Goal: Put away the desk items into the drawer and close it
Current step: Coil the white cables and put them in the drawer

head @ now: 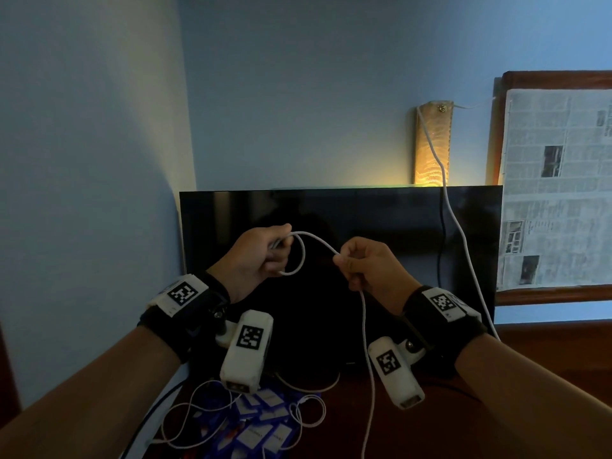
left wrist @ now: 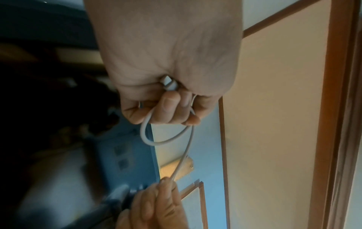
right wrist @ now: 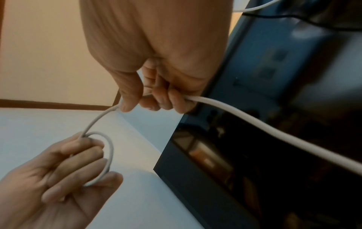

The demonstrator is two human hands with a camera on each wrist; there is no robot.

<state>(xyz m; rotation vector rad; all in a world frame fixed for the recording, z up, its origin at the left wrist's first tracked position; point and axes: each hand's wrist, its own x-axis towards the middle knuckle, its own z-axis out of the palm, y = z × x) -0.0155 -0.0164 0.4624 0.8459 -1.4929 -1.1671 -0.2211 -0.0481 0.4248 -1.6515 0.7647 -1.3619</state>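
Holding white cable (head: 318, 241) w/ both hands in front of dark monitor (head: 381, 220), above surface. Left hand (head: 255, 260) fingers curled round small loop + plug end. Right hand (head: 367, 266) pinching same cable btwn thumb & fingers; rest hangs down to surface (head: 463, 425). Blue-white cards (head: 261, 422) & thin white wire (head: 185, 412) lie below.

Room corner, dim lighting, blue walls.
A dark monitor (head: 341, 256) stands on a brown wooden desk (head: 546, 356) against the blue wall (head: 298, 77). Behind its top edge, a wall-mounted wooden strip (head: 432, 144) is lit by a warm yellow glow. At right, a wood-framed window (head: 556, 187) is covered with newspaper.
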